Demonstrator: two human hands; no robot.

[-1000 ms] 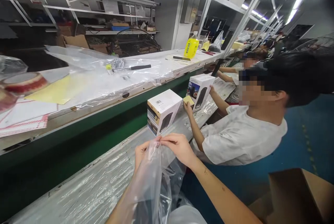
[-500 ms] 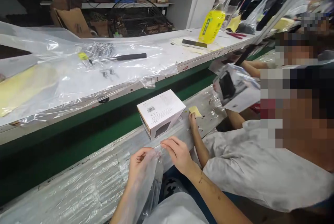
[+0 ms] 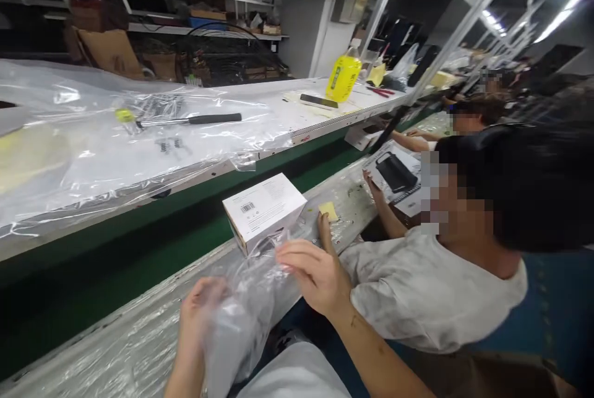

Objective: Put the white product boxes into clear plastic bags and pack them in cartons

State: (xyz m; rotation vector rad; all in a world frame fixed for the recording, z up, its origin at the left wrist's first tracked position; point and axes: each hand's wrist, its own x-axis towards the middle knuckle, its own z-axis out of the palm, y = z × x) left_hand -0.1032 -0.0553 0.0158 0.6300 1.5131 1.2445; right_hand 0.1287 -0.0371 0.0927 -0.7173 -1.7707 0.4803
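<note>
My left hand (image 3: 197,314) and my right hand (image 3: 312,272) hold a clear plastic bag (image 3: 241,317) stretched between them, low in the view over the foil-covered bench edge. Each hand pinches the film, though the left hand is smeared by motion. A white product box (image 3: 262,209) with a barcode label lies on the bench just beyond my right hand, touching the bag's far edge.
A seated co-worker in a white shirt (image 3: 431,286) is close on my right, one hand by a yellow note (image 3: 328,210), the other on a second box (image 3: 394,175). Behind a green belt (image 3: 153,249) runs a raised shelf with plastic sheet, hammer (image 3: 190,119) and yellow bottle (image 3: 342,77).
My hands have moved apart, the left sliding down and left, spreading the bag wider. The box on the bench now sits nearer my hands. The co-worker has lowered the second box onto the bench.
</note>
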